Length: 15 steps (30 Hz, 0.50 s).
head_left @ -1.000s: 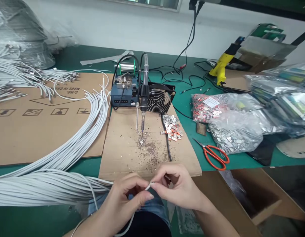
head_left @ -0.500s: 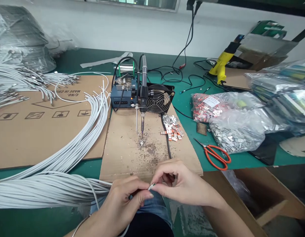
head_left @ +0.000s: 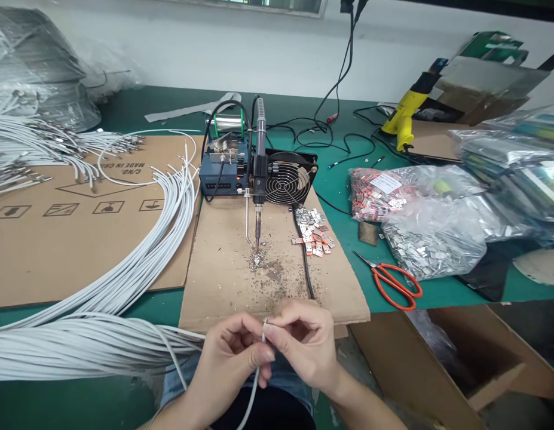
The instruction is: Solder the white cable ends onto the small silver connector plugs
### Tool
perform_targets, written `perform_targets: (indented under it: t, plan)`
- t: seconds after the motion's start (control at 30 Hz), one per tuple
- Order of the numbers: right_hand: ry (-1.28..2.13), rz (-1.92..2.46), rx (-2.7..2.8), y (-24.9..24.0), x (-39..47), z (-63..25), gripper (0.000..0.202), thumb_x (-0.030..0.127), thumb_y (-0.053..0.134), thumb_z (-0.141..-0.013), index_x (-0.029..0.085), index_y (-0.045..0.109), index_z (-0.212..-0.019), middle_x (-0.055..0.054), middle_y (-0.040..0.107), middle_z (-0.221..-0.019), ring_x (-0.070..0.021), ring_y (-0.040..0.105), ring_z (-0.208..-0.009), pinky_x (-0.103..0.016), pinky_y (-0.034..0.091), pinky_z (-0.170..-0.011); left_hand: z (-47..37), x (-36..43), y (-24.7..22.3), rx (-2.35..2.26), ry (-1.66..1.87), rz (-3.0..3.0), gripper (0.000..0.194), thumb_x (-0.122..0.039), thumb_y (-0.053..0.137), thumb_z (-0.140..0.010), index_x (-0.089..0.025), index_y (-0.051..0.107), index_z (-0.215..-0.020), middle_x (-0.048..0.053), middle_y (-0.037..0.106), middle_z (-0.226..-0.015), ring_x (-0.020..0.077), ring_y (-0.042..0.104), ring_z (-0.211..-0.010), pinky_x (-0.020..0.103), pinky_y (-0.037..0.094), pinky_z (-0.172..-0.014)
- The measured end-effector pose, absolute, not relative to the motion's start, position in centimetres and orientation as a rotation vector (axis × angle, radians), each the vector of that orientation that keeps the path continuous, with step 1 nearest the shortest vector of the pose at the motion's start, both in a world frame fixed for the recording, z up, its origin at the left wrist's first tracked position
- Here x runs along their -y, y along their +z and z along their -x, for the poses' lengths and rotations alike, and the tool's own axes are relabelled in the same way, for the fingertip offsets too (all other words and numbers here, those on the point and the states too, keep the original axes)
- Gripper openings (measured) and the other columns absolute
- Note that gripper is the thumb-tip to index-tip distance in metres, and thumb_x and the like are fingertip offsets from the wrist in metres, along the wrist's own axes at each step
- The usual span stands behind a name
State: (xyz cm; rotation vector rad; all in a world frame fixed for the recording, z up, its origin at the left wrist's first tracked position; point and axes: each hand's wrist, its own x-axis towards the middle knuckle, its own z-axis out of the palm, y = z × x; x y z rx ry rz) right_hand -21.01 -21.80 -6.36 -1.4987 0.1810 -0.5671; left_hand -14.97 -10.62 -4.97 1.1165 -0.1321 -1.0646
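Observation:
My left hand [head_left: 236, 355] pinches a white cable [head_left: 253, 391] between thumb and fingers, just below its upper end. At that end, my right hand [head_left: 303, 340] closes thumb and forefinger on the tip, which is mostly hidden by the fingers. Both hands are close together over my lap, at the front edge of a cardboard sheet [head_left: 223, 269]. Beyond them a soldering iron [head_left: 260, 161] stands upright in a holder, its tip down over solder bits. Small metal and orange-white connectors [head_left: 319, 242] lie in a pile right of it.
White cable bundles [head_left: 137, 251] curve along the left. A blue soldering station [head_left: 220, 176] and a fan [head_left: 288, 182] stand behind the cardboard. To the right are orange-handled scissors [head_left: 397, 285], bags of connectors [head_left: 433, 245] and a yellow heat gun [head_left: 404, 116]. An open box [head_left: 474, 358] is lower right.
Both hands have turned the cable end more upright. My right hand has shifted slightly left and down, and the cable now hangs visibly below my left hand.

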Motion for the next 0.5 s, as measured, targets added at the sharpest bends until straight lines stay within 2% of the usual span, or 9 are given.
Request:
perform_targets:
  t: [0.07,0.17,0.27,0.4,0.5]
  plan:
    - [-0.547,1.481,-0.120,-6.1,22.2,20.9,0.023,0.030,0.065,-0.077,0.016,0.057,-0.060,0.001,0.052,-0.049,-0.0096,0.043,-0.044,-0.022,0.031,-0.042,14.8,10.5,-4.9,0.125,-1.089,-1.099,0.044,-0.045,0.083,-0.051,-0.015,0.052,-0.056,-0.003,0.057,-0.040,0.0073,0.049,-0.034,0.015,0.041,-0.037]
    - [-0.420,1.562,-0.034,-5.4,23.3,20.8,0.021,0.026,0.064,-0.076,0.015,0.058,-0.059,0.003,0.045,-0.044,-0.0079,0.037,-0.041,-0.021,0.027,-0.041,14.5,10.1,-4.7,0.157,-1.156,-1.149,0.045,-0.047,0.081,-0.052,-0.015,0.051,-0.058,-0.002,0.058,-0.045,0.0081,0.049,-0.034,0.016,0.039,-0.035]
    - [-0.402,1.789,-0.014,-4.6,23.8,21.0,0.019,0.017,0.061,-0.077,0.015,0.055,-0.058,0.004,0.041,-0.046,-0.0081,0.037,-0.044,-0.022,0.027,-0.043,14.3,9.7,-4.7,0.310,-1.041,-1.340,0.033,-0.041,0.075,-0.065,-0.015,0.055,-0.063,-0.003,0.053,-0.046,0.0074,0.046,-0.038,0.016,0.038,-0.037]
    - [-0.816,2.240,0.033,-4.5,22.6,21.4,0.025,0.008,0.052,-0.080,0.015,0.053,-0.056,0.001,0.042,-0.047,-0.0106,0.036,-0.046,-0.026,0.027,-0.046,13.8,9.4,-4.8,0.688,-0.572,-1.636,0.007,-0.018,0.065,-0.075,-0.016,0.064,-0.068,-0.002,0.052,-0.056,0.0083,0.047,-0.049,0.016,0.037,-0.044]
    - [-1.040,2.405,0.082,-4.6,21.9,22.0,0.019,0.006,0.053,-0.082,0.014,0.059,-0.065,-0.001,0.050,-0.050,-0.0122,0.040,-0.047,-0.027,0.031,-0.046,13.1,9.1,-4.6,0.870,-0.381,-1.677,0.012,-0.008,0.061,-0.077,-0.018,0.069,-0.074,-0.002,0.054,-0.058,0.0085,0.051,-0.051,0.015,0.039,-0.046]
